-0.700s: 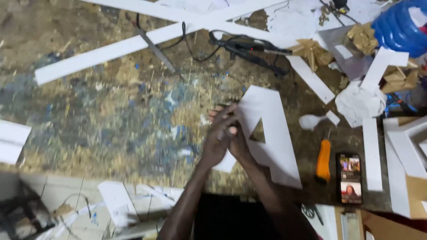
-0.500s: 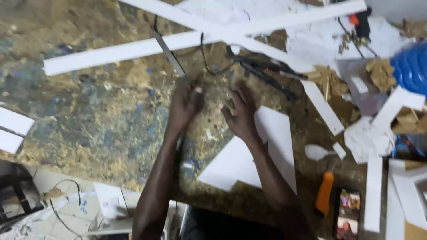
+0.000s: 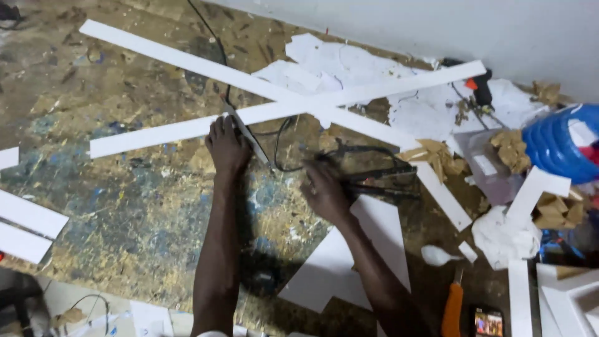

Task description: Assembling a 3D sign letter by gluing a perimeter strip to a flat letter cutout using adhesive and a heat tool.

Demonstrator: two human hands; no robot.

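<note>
My left hand (image 3: 228,148) lies flat on the paint-stained worktop, fingertips at the edge of a long white strip (image 3: 187,128). Its thumb side touches a thin grey metal ruler (image 3: 249,136). My right hand (image 3: 324,192) is blurred and holds nothing, with its fingers spread just left of a black tool with tangled cables (image 3: 374,175). Under my right forearm lies a white letter-shaped board cutout (image 3: 368,249). A second long white strip (image 3: 187,62) crosses the first one.
Paper scraps and torn cardboard (image 3: 437,156) litter the right side, by a blue plastic container (image 3: 555,146) and a crumpled white wad (image 3: 502,237). An orange-handled knife (image 3: 452,309) and a phone (image 3: 488,323) lie at the front right. White strips (image 3: 28,215) sit at the left edge.
My hands were pressed together over the white cutout, then parted. Both have reached farther away, the left to the strip and ruler, the right toward the black cables.
</note>
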